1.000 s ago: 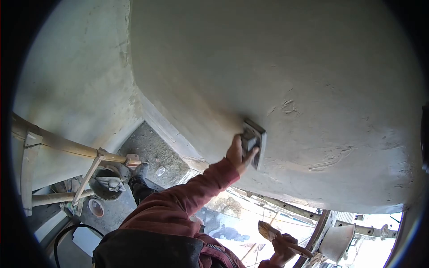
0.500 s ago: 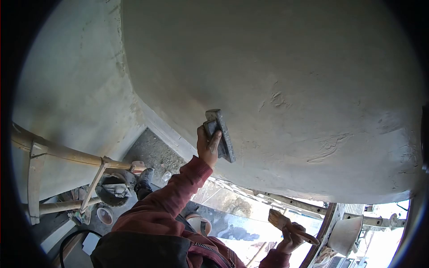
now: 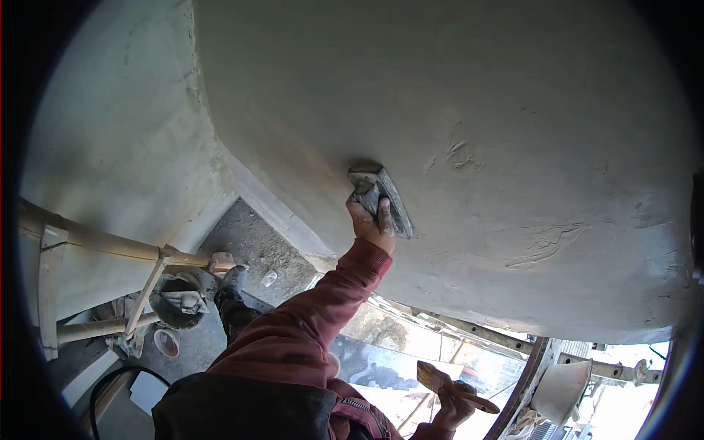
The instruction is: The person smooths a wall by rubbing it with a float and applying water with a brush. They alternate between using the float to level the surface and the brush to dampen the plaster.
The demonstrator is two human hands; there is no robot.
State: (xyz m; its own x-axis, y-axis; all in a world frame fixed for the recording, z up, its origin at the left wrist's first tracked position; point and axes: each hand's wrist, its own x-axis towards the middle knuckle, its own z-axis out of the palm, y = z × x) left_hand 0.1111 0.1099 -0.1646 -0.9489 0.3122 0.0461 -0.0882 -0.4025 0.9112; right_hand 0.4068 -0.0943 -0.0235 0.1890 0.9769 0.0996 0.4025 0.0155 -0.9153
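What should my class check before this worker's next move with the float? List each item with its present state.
1. Left hand grips the float: ok.
2. Float's working face lies flat on the wall: cannot tell from this angle.
3. Right hand holds the brush, clear of the wall: ok.
4. Wall evenly smooth: not ok; rough marks show to the right of the float in the picture.
5. Footing secure: cannot tell; only one shoe shows.
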